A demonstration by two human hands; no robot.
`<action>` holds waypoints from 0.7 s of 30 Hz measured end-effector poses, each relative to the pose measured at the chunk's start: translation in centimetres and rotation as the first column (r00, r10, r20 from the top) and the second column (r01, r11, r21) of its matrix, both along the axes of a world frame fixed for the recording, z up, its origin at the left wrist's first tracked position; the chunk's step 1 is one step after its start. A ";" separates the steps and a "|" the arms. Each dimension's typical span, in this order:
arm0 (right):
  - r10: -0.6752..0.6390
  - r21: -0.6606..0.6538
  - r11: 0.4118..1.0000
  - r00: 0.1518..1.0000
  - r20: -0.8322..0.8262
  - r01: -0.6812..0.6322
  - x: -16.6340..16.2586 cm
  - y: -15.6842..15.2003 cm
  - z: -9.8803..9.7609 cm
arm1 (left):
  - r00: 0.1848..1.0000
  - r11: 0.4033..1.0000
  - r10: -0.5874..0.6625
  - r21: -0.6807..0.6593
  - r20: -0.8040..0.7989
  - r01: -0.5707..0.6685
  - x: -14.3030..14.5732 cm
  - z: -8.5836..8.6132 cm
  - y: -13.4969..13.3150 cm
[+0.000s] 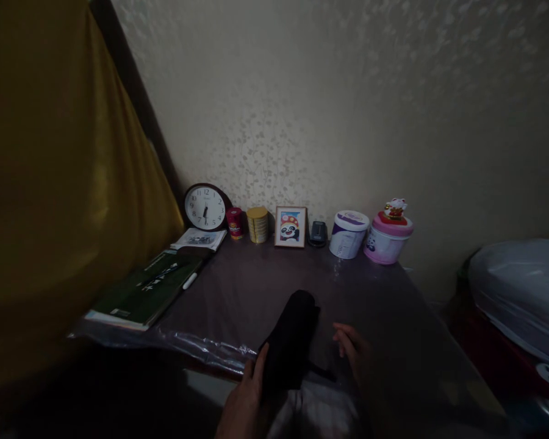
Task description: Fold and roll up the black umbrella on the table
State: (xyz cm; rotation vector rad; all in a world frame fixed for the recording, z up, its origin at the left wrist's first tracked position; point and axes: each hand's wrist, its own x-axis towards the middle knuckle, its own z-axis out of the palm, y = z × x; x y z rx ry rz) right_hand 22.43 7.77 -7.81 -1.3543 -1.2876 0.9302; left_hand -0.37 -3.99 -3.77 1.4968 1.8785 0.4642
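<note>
A black folded umbrella lies on the dark, plastic-covered table near its front edge. My left hand grips the umbrella's near end, thumb up along its side. My right hand rests on the table just right of the umbrella, fingers loosely curled and apart, holding nothing.
Along the wall stand a round clock, a red tin, a gold tin, a framed panda picture, a small dark device, a white tub and a pink tub with a cat figure. Green books lie left. A yellow curtain hangs left; a plastic-wrapped bundle sits right.
</note>
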 end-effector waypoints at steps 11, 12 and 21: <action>0.032 0.021 0.999 0.999 0.002 -0.032 0.2 0.2 -0.8 | 0.758 0.965 0.232 -0.242 0.610 -0.100 -3.3 -1.0 1.1; 0.027 0.024 0.999 1.000 -0.004 -0.027 0.3 0.2 -0.9 | 0.778 0.963 0.248 -0.238 0.578 -0.130 -3.7 -1.0 1.0; 0.047 0.014 0.999 0.999 -0.021 -0.046 0.4 0.0 -1.2 | 0.953 0.999 -0.011 -0.034 -0.302 0.001 -3.1 0.1 -0.2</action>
